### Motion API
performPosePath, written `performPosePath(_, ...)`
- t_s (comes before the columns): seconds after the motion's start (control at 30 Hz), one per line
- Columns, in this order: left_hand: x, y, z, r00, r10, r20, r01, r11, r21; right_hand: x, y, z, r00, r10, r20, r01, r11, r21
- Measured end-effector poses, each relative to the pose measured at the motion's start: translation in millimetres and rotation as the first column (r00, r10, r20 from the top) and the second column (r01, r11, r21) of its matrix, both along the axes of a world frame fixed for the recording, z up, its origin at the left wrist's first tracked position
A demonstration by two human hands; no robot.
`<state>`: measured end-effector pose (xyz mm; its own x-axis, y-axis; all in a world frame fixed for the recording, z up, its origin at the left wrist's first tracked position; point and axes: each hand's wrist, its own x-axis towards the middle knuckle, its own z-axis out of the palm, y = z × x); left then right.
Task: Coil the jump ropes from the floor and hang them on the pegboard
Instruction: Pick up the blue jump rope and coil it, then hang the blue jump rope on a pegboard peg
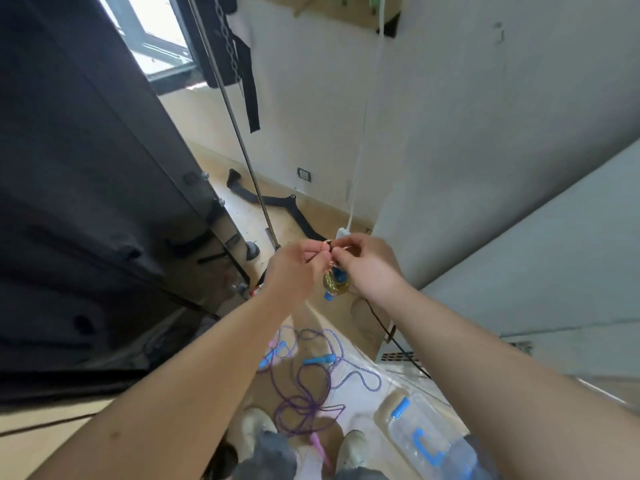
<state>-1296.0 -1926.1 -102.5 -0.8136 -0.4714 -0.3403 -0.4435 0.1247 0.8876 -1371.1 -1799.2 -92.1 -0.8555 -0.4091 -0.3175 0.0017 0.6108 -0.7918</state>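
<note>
View downward from my head. At centre, both my hands are raised side by side, fingertips nearly touching. My left hand has its grip pinched on one end of a thin tie, pinkish-copper in colour. My right hand, at 3 o'clock from the left, has its grip pinched on the other end of the thin tie. Thumb and forefinger are pressed together on each hand.

The coiled jump rope, a small yellow-green bundle with blue handles, hangs just below the two grips, at 6 o'clock from the fingertips and between the wrists. It is clear of the floor; one handle end pokes out beneath the bundle.

At 6 o'clock from the hands, between my forearms, a purple jump rope lies loose on the floor in tangled loops. A paler lilac jump rope overlaps it at its 1 o'clock side, with a blue handle lying among the loops. A pink handle lies between my shoes.

A clear plastic box with blue latches sits on the floor at 4 o'clock from the ropes. The pegboard shows at 12 o'clock on the wall, cut off by the frame edge; a white cord hangs from it towards the hands. A wall socket sits at 11 o'clock from the hands.
</note>
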Motion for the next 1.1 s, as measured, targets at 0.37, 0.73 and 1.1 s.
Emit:
performPosePath(0.37, -11.3, -58.0, 131.9, 0.98, -0.118, -0.162, 0.076, 0.966, -0.248, -9.9, -54.6, 133.3, 0.967, -0.015, -0.253, 0.001, 0.998, -0.055)
performPosePath(0.73, -39.4, -120.4, 205.9, 0.955, -0.107, -0.277, 0.007, 0.941, -0.339, -30.5, -118.0, 210.9, 0.912, -0.021, -0.411, -0.038, 0.99, -0.136)
performPosePath(1.1, -112.8, -143.4, 228.4, 0.946, -0.035, -0.324, -0.052, 0.965, -0.256, -100.6, -146.0, 224.4, 0.913, -0.095, -0.396, 0.019, 0.981, -0.192)
